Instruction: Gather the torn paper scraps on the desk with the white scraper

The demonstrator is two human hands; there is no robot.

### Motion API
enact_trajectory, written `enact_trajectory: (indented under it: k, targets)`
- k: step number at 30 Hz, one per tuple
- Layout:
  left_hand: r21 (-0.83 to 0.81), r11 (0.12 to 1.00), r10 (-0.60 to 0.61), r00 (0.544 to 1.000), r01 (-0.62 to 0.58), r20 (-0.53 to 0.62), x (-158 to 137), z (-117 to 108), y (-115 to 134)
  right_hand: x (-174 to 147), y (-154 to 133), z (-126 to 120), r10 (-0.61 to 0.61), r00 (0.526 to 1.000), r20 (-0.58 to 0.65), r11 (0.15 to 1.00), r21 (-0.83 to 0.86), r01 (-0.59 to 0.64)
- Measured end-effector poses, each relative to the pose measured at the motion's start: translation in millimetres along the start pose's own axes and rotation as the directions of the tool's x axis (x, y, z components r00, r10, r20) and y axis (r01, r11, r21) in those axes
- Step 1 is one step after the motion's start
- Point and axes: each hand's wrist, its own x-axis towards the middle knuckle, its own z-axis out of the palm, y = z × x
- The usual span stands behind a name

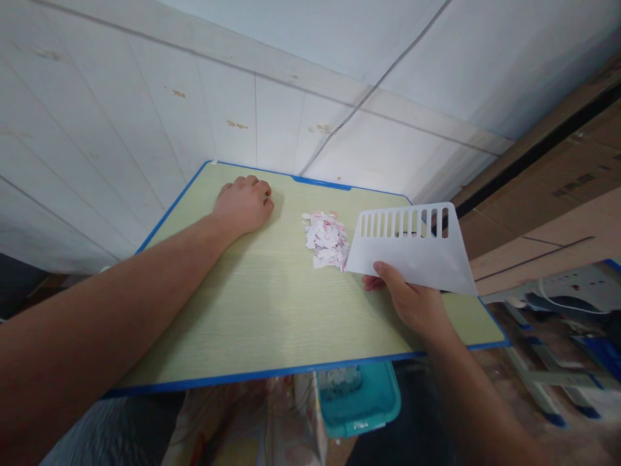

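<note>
On the yellow-green desk top with blue edging [272,304] lies a small heap of torn white and pink paper scraps [326,241]. My left hand [245,204] rests on the desk to the left of the heap, fingers curled into a fist; I see nothing in it. To the right of the scraps, my right hand [412,301] grips a white plastic scraper [407,255] by its lower edge, thumb on top and fingers beneath. A row of slots runs along the scraper's far side. Its left corner is right beside the scraps; whether it touches them I cannot tell.
A white panelled wall [218,116] stands behind the desk, with a grey cable [369,94] running down it. Cardboard boxes [557,188] are stacked at the right. Below the desk's front edge sits a teal plastic bin [359,411]. Stool legs [538,382] show at the lower right.
</note>
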Motion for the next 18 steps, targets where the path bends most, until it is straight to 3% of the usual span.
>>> enact_trajectory:
  k: [9, 15, 18]
  targets:
    - [0.015, 1.000, 0.005, 1.000, -0.006, 0.012, -1, -2, 1, -33, 14, -3, -0.016, 0.995, -0.102, 0.997, -0.078, 0.008]
    - [0.025, 1.000, 0.004, 1.000, -0.005, 0.018, -1, -1, 0, -29, 18, -6, 0.058, 0.997, -0.051, 0.998, 0.024, -0.057]
    - [0.018, 1.000, -0.007, 1.000, 0.006, 0.026, -2, -2, 0, -28, 13, -3, 0.093, 0.992, -0.088, 0.992, 0.091, -0.085]
